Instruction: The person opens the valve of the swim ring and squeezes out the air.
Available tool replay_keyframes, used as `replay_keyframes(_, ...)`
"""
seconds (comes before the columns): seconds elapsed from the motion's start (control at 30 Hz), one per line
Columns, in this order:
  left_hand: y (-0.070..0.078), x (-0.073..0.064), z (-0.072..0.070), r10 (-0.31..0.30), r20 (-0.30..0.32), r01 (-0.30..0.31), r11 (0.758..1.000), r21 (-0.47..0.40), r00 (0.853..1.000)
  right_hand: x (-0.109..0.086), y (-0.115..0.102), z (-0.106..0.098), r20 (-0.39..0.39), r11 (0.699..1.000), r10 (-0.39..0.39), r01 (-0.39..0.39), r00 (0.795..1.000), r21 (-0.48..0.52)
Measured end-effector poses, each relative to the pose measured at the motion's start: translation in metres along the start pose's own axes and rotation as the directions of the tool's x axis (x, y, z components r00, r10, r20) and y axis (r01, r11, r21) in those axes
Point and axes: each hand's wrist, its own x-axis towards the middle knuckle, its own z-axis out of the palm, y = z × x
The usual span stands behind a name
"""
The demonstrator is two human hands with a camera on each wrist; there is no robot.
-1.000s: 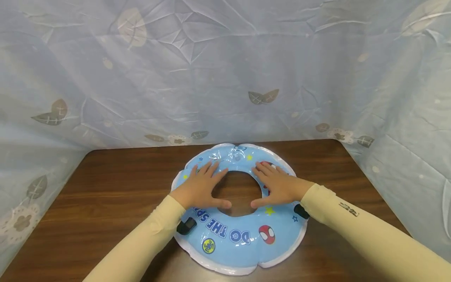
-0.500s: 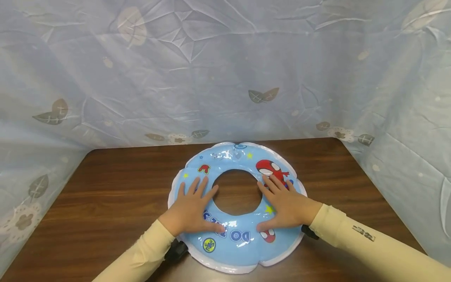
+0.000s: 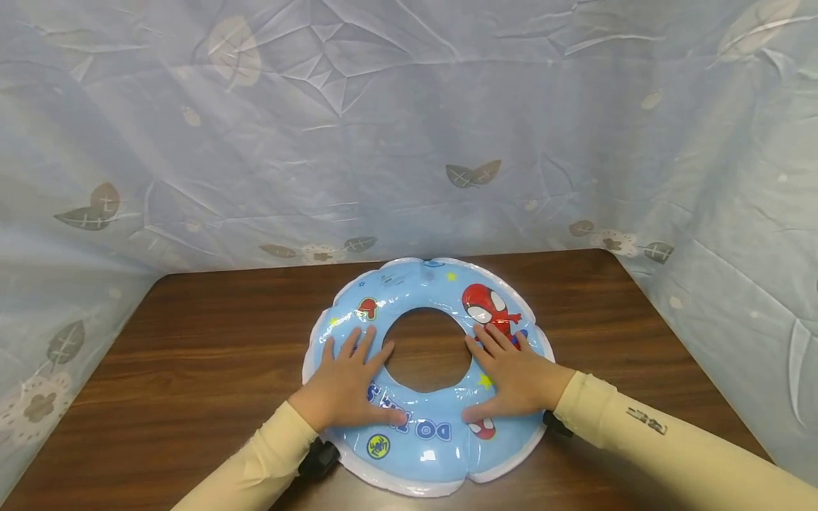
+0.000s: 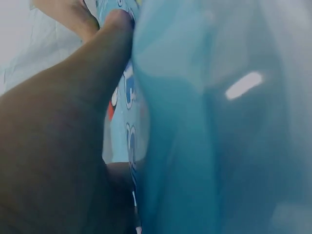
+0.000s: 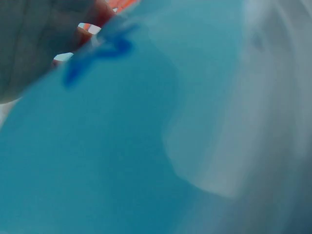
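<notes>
A light-blue inflatable swim ring (image 3: 422, 454) with a white scalloped edge lies flat, printed with lettering, stars and a red cartoon figure. On its left side rests my left hand (image 3: 345, 387), fingers spread and thumb pointing inward. My right hand (image 3: 520, 376) lies on the right side the same way, fingertips over the red figure. Up close in the left wrist view, the ring's blue wall (image 4: 180, 122) bulges beside the palm and thumb (image 4: 97, 63). The right wrist view is mostly filled by the blurred blue ring (image 5: 122, 146), with part of the hand (image 5: 44, 44) at top left.
The ring sits on a dark brown wooden table (image 3: 192, 355), which shows through its central hole. A grey-blue curtain (image 3: 358, 142) with leaf prints hangs behind the table and along both sides. Dark wrist-camera mounts (image 3: 318, 458) sit under the wrists.
Both hands have slid from near the hole outward and toward the body, uncovering the red figure. Over the last half second they have hardly moved. The ring stays in place.
</notes>
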Motion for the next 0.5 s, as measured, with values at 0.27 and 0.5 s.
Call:
replay_keyframes(0.27, -0.017, 0.019, -0.012, 0.079, -0.144, -0.077, 0.997, 0.018, 0.986, 0.008, 0.014, -0.016, -0.085, 1.000, -0.023, 0.023, 0.996, -0.011)
replay_keyframes(0.5, -0.026, 0.051, -0.023, 0.039, -0.085, -0.038, 0.999, 0.015, 0.996, 0.033, 0.032, -0.032, -0.087, 0.999, 0.043, -0.041, 0.995, 0.024)
